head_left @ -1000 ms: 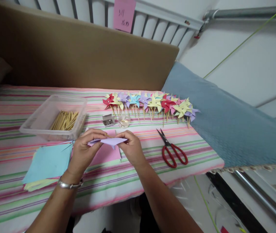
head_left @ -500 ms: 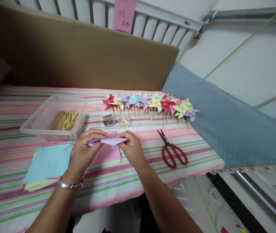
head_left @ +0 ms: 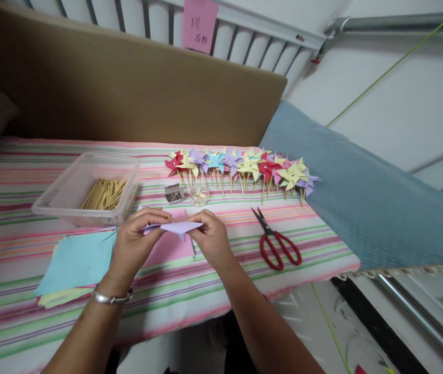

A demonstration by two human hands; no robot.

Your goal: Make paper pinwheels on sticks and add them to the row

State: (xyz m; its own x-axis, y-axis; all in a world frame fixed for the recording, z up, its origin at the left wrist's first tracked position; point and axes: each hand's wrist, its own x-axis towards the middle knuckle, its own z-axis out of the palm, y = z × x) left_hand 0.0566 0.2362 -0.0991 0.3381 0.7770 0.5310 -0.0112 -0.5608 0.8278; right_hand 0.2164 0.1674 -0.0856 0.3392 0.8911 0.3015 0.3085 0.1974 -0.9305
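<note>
A piece of purple paper (head_left: 178, 227) is held between both hands just above a pink sheet (head_left: 169, 248) on the striped cloth. My left hand (head_left: 133, 244) pinches its left end, fingers curled, with a thin wooden stick tip showing at the fingertips. My right hand (head_left: 211, 240) pinches the right end. Behind them lie a row of finished paper pinwheels on sticks (head_left: 245, 166), a small box of pins (head_left: 173, 193) and a little clear dish (head_left: 199, 195).
A clear plastic tub of wooden sticks (head_left: 89, 189) stands at the left. Light blue and yellow paper squares (head_left: 77, 262) lie in front of it. Red-handled scissors (head_left: 278, 241) lie at the right. A brown board (head_left: 128, 88) backs the table; a blue mat (head_left: 362, 197) lies to the right.
</note>
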